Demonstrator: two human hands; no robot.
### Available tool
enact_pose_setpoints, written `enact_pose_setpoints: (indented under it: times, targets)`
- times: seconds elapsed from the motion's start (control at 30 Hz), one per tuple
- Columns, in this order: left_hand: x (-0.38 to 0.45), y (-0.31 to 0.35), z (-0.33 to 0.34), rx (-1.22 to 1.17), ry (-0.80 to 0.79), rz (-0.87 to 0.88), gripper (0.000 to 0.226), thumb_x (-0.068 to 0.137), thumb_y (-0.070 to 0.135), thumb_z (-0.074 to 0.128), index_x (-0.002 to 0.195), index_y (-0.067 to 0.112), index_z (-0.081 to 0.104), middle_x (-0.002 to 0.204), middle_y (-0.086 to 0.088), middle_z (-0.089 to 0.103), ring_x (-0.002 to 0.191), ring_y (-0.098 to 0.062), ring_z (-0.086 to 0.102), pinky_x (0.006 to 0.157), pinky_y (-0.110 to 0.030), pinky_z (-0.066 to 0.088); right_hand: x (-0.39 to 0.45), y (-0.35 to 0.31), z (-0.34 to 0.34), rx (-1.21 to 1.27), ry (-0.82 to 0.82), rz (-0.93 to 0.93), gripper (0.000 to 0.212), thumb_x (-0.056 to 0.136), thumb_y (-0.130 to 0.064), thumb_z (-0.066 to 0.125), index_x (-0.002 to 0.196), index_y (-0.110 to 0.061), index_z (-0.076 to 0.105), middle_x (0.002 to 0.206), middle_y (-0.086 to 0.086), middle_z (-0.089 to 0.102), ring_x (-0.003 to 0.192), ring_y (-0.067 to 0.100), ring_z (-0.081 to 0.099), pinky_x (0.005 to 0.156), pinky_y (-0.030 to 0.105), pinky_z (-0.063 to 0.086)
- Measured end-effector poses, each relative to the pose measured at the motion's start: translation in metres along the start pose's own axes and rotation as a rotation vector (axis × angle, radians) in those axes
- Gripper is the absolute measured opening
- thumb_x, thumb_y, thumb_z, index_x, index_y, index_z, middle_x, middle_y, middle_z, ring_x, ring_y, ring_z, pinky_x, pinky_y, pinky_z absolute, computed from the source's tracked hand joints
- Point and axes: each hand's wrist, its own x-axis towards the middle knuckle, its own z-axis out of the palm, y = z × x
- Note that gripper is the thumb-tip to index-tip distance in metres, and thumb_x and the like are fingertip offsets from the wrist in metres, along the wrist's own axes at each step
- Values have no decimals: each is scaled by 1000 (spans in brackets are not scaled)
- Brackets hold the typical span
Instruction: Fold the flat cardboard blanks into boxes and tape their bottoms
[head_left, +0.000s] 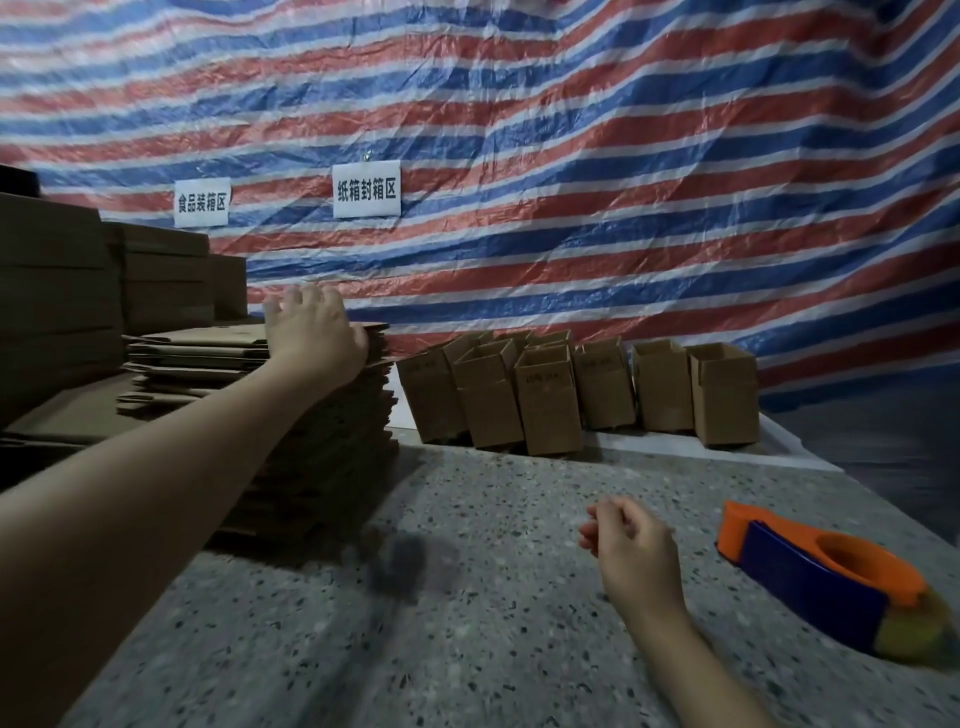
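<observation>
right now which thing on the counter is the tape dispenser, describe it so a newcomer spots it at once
Start at the speckled stone counter under the striped tarp and look to its near right edge, beside the person's right hand. The tape dispenser lies there on its side. It is the only orange and dark blue plastic thing; everything else nearby is brown cardboard.

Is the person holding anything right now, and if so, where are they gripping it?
Nothing is clearly held. The left hand reaches onto the stack of flat cardboard blanks, touching its top; any grip is unclear. The right hand hangs loosely curled, empty.
</observation>
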Motion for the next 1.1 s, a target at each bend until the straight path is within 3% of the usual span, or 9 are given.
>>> enact_pose_setpoints:
  times: [0.2, 0.33, 0.57, 0.7, 0.8, 0.97, 1.1]
  targets:
    - [12, -26, 13, 147, -182, -94, 63, 98, 54, 35, 140, 8, 42, 142, -23, 46, 131, -39, 43, 107, -49, 34, 2, -1, 2, 9, 24, -1, 33, 103, -24, 54, 74, -16, 67, 73, -1, 71, 76, 17, 70, 75, 41, 58]
    - [14, -32, 17, 128, -265, -71, 52, 100, 50, 34, 130, 12, 53, 128, -12, 60, 115, -31, 57, 83, -38, 40, 1, -2, 3, 18, 11, 4, 32, 103, -24, 54, 74, -15, 67, 73, 0, 70, 77, 19, 69, 77, 44, 58]
    - [4, -27, 21, 205, -129, -7, 35, 99, 41, 43, 109, 15, 64, 103, -6, 64, 89, -25, 57, 75, -34, 40, 1, -1, 3, 7, -6, 19, 32, 102, -24, 55, 74, -14, 67, 70, 0, 69, 74, 19, 69, 75, 46, 57]
    - [4, -25, 20, 184, -105, -1, 31, 101, 38, 42, 109, 17, 63, 107, -6, 65, 100, -26, 60, 86, -38, 38, 0, -3, 1, -3, -18, 30, 32, 103, -25, 55, 75, -14, 67, 71, 0, 69, 74, 17, 69, 74, 45, 57]
    - [6, -29, 21, 127, -29, 35, 38, 102, 44, 40, 103, 17, 66, 98, -5, 66, 94, -27, 62, 82, -37, 38, -1, -5, 1, -10, -19, 38, 33, 103, -24, 54, 75, -12, 67, 74, 3, 69, 76, 22, 68, 75, 48, 57]
    - [6, -36, 12, -72, 242, 173, 39, 98, 46, 51, 88, 12, 67, 78, -7, 64, 71, -29, 61, 64, -34, 41, -2, -7, 1, -22, -24, 48, 33, 103, -26, 53, 76, -13, 67, 75, 4, 69, 75, 21, 68, 75, 47, 57]
    - [5, -24, -9, -386, 395, 321, 29, 95, 33, 64, 89, 5, 70, 79, -14, 68, 69, -33, 62, 61, -35, 40, -1, -6, 2, -24, -19, 48, 33, 103, -27, 54, 76, -13, 68, 73, 2, 69, 75, 18, 68, 72, 42, 56]
